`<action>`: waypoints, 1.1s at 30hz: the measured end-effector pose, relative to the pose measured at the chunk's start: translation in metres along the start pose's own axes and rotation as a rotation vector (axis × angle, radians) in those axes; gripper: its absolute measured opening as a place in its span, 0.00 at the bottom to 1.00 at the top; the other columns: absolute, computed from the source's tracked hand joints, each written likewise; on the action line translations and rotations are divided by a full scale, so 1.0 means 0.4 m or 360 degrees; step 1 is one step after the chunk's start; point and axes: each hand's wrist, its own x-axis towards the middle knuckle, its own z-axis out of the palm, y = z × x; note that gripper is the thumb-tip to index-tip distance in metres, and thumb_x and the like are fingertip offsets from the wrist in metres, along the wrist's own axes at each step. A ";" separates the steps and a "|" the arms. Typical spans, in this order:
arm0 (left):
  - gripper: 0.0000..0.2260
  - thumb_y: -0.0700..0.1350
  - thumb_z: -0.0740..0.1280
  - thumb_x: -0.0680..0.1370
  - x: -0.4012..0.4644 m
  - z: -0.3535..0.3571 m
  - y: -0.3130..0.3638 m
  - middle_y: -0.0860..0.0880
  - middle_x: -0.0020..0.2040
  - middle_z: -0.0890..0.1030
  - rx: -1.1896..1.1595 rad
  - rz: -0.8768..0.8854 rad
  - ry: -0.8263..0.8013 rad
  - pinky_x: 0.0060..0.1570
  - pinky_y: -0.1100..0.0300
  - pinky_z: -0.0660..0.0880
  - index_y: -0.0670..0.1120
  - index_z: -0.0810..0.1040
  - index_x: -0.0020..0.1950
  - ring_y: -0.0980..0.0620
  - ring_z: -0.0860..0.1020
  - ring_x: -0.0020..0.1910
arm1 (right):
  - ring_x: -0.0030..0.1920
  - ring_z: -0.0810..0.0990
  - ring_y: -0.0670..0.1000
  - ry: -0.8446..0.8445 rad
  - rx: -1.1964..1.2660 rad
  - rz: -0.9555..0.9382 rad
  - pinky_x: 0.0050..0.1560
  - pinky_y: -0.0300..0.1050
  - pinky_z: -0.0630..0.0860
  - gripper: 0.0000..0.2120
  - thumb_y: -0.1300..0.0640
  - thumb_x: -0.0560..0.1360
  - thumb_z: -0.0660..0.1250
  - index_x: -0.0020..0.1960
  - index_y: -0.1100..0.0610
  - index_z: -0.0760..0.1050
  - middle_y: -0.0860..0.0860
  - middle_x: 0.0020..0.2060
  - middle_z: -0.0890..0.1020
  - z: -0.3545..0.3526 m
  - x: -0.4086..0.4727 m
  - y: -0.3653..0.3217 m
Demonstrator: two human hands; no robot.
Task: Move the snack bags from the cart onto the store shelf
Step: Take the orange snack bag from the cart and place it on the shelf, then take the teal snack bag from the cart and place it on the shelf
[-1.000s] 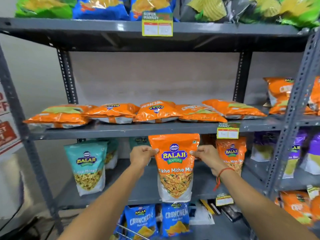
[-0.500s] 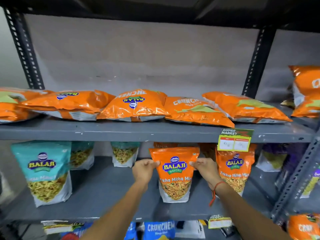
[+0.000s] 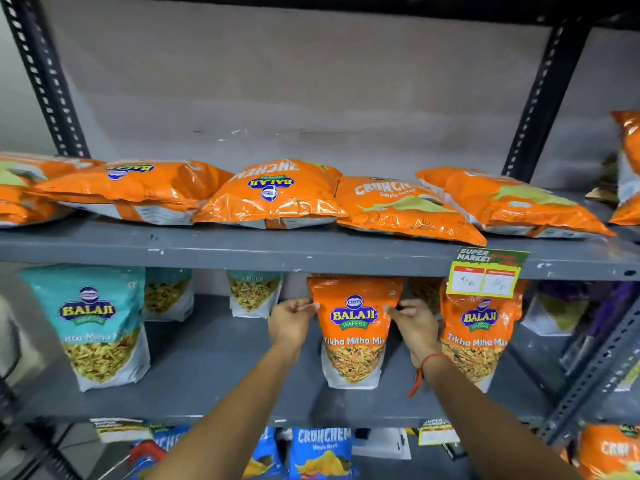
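Fingertips of the left hand (image 3: 291,322) and right hand (image 3: 414,322) pinch the upper side edges of an orange plastic stand-up snack pouch (image 3: 354,332), upright on the grey metal shelf (image 3: 207,362) just beside a matching pouch (image 3: 479,336). Likely light, soft, crinkly, slippery; best held by its stiffer top seams.

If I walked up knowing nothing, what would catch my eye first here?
Probably the orange Tikha Mitha Mix pouch standing upright mid-shelf, pinched at its upper corners by the left hand and right hand. Above it, a row of shiny orange chip bags lies flat along the upper shelf. At far left stands a teal Balaji pouch.
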 end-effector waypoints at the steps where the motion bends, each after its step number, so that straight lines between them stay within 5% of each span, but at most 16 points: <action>1: 0.05 0.44 0.75 0.68 -0.008 -0.018 0.006 0.49 0.45 0.84 -0.0021 0.0030 0.0017 0.54 0.57 0.74 0.47 0.84 0.43 0.50 0.80 0.45 | 0.39 0.78 0.53 0.0131 0.0062 -0.0008 0.45 0.47 0.74 0.13 0.52 0.66 0.75 0.42 0.53 0.72 0.51 0.33 0.79 0.006 -0.021 -0.011; 3: 0.04 0.43 0.75 0.68 -0.034 -0.065 0.022 0.49 0.44 0.83 -0.0102 0.0088 0.0053 0.53 0.58 0.74 0.49 0.83 0.41 0.50 0.80 0.46 | 0.36 0.74 0.51 0.0256 0.0194 -0.0037 0.37 0.44 0.70 0.15 0.52 0.66 0.75 0.43 0.55 0.71 0.49 0.30 0.74 0.022 -0.074 -0.043; 8: 0.09 0.44 0.75 0.67 -0.108 -0.267 0.073 0.47 0.42 0.85 -0.0142 0.0187 0.0156 0.51 0.57 0.75 0.45 0.84 0.46 0.53 0.80 0.40 | 0.35 0.76 0.49 -0.0030 0.0328 -0.0188 0.37 0.42 0.72 0.11 0.47 0.67 0.73 0.42 0.52 0.75 0.52 0.34 0.77 0.123 -0.222 -0.144; 12: 0.07 0.46 0.76 0.65 -0.167 -0.503 0.086 0.45 0.40 0.85 -0.0110 0.0242 0.0273 0.42 0.59 0.72 0.50 0.84 0.42 0.57 0.76 0.33 | 0.36 0.75 0.48 -0.0394 0.0224 -0.0359 0.38 0.43 0.70 0.14 0.42 0.65 0.72 0.43 0.50 0.77 0.51 0.35 0.79 0.262 -0.365 -0.215; 15: 0.06 0.38 0.74 0.68 -0.215 -0.702 0.063 0.56 0.33 0.83 -0.0098 0.0296 0.0430 0.38 0.64 0.74 0.44 0.83 0.44 0.69 0.74 0.27 | 0.37 0.75 0.48 -0.0717 0.0092 -0.0387 0.38 0.43 0.70 0.07 0.46 0.69 0.71 0.43 0.49 0.77 0.51 0.36 0.79 0.377 -0.505 -0.227; 18: 0.11 0.35 0.73 0.69 -0.265 -0.905 -0.010 0.46 0.41 0.82 -0.0083 0.0191 0.0641 0.36 0.70 0.75 0.34 0.81 0.50 0.70 0.75 0.25 | 0.34 0.73 0.44 -0.1099 0.0025 -0.0319 0.36 0.37 0.69 0.07 0.53 0.71 0.70 0.47 0.52 0.77 0.52 0.36 0.75 0.489 -0.650 -0.187; 22: 0.13 0.36 0.72 0.70 -0.348 -1.146 -0.181 0.39 0.49 0.82 0.0112 -0.0144 0.0880 0.45 0.60 0.73 0.31 0.79 0.52 0.65 0.78 0.32 | 0.35 0.75 0.40 -0.1672 -0.0331 -0.0139 0.38 0.31 0.73 0.16 0.57 0.69 0.73 0.54 0.61 0.75 0.54 0.39 0.78 0.633 -0.800 0.000; 24: 0.13 0.41 0.73 0.70 -0.406 -1.248 -0.308 0.38 0.49 0.83 0.0447 -0.0420 0.0936 0.46 0.58 0.73 0.35 0.81 0.51 0.51 0.81 0.45 | 0.41 0.76 0.45 -0.1966 -0.0627 -0.0026 0.46 0.37 0.74 0.21 0.56 0.67 0.75 0.57 0.61 0.74 0.57 0.47 0.79 0.688 -0.872 0.111; 27: 0.17 0.49 0.66 0.68 -0.510 -1.368 -0.501 0.34 0.44 0.83 0.0699 -0.0905 0.0874 0.48 0.48 0.76 0.36 0.82 0.46 0.36 0.81 0.51 | 0.32 0.76 0.35 -0.2442 -0.0991 0.0186 0.36 0.27 0.72 0.25 0.58 0.68 0.75 0.60 0.65 0.70 0.54 0.41 0.76 0.739 -0.965 0.255; 30: 0.15 0.48 0.60 0.66 -0.589 -1.423 -0.637 0.35 0.36 0.82 0.0958 -0.1178 0.0682 0.44 0.48 0.76 0.38 0.80 0.37 0.41 0.82 0.45 | 0.46 0.79 0.43 -0.2692 -0.1205 0.0111 0.50 0.39 0.77 0.43 0.40 0.56 0.78 0.62 0.63 0.70 0.55 0.51 0.79 0.796 -1.012 0.404; 33: 0.16 0.46 0.65 0.69 -0.624 -1.418 -0.723 0.40 0.53 0.84 0.1057 -0.1428 0.0444 0.48 0.56 0.75 0.46 0.82 0.55 0.42 0.81 0.52 | 0.53 0.78 0.47 -0.2827 -0.1333 0.0041 0.52 0.41 0.78 0.29 0.50 0.64 0.76 0.62 0.52 0.70 0.50 0.56 0.78 0.847 -1.033 0.500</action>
